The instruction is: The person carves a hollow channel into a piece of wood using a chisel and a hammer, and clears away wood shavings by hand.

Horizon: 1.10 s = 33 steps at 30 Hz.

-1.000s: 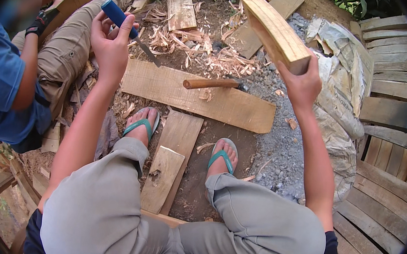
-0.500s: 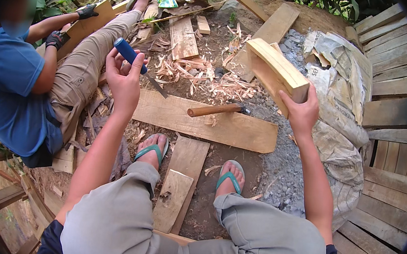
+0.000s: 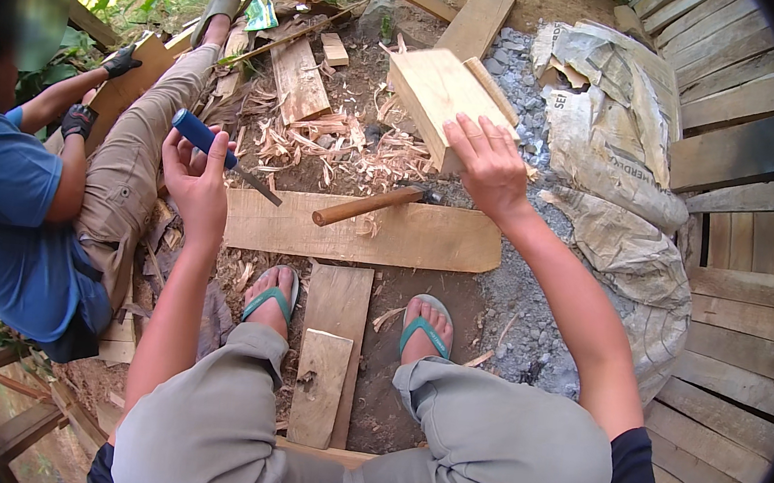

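My left hand [image 3: 197,182] is closed around a chisel [image 3: 195,132] by its blue handle. The narrow metal blade slants down to the right, its tip over the left end of a long plank [image 3: 434,239]. To the right, my right hand [image 3: 489,166] grips a thick pale wooden block [image 3: 439,89] by its near end. The fingers lie across the block's broad face, and the thumb is hidden. A hammer [image 3: 364,207] with a brown wooden handle rests on the plank, between my two hands. Its dark head lies just below the block.
Curled wood shavings [image 3: 350,148] cover the ground beyond the plank. Two short boards [image 3: 322,386] lie stacked between my feet. Another person [image 3: 22,213] sits at the left, holding a board [image 3: 134,88]. Grey rubble and a crumpled sack [image 3: 611,133] lie right, before a slatted wooden wall [image 3: 739,307].
My right hand has moved left and turned the block, so its broad face now shows. The chisel in my left hand has come slightly lower. The whole view has shifted a little.
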Each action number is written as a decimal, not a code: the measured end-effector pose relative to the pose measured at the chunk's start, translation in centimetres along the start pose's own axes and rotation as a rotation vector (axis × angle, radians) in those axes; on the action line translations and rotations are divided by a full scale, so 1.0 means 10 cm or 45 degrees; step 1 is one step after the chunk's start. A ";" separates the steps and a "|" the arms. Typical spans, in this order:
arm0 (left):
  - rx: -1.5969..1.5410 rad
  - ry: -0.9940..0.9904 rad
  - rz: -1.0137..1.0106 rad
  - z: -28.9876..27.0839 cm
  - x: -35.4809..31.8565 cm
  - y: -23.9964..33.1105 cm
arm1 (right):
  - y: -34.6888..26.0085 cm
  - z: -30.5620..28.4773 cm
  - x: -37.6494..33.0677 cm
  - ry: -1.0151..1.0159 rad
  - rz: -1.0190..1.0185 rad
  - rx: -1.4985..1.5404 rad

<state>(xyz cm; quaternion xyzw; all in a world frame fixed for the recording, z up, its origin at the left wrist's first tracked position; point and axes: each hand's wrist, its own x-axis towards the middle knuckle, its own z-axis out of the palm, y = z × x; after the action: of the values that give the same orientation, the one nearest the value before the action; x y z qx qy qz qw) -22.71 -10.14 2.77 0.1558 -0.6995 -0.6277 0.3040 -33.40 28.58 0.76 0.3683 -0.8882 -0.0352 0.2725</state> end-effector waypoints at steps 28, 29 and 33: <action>-0.064 0.027 0.021 0.03 0.04 -0.05 | -0.05 -1.19 -0.49 0.023 1.534 2.575; -0.073 0.036 0.037 0.04 0.08 -0.06 | -0.06 -1.26 -0.47 -0.046 1.467 2.597; -0.092 0.057 0.044 -0.05 0.15 -0.24 | -0.32 -1.34 -0.65 -0.399 1.375 2.705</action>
<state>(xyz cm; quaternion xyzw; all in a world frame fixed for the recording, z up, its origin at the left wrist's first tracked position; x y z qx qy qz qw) -23.92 -11.78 0.83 0.1467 -0.6719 -0.6437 0.3357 -20.75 32.45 8.27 -0.0189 -0.5367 0.7890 -0.2986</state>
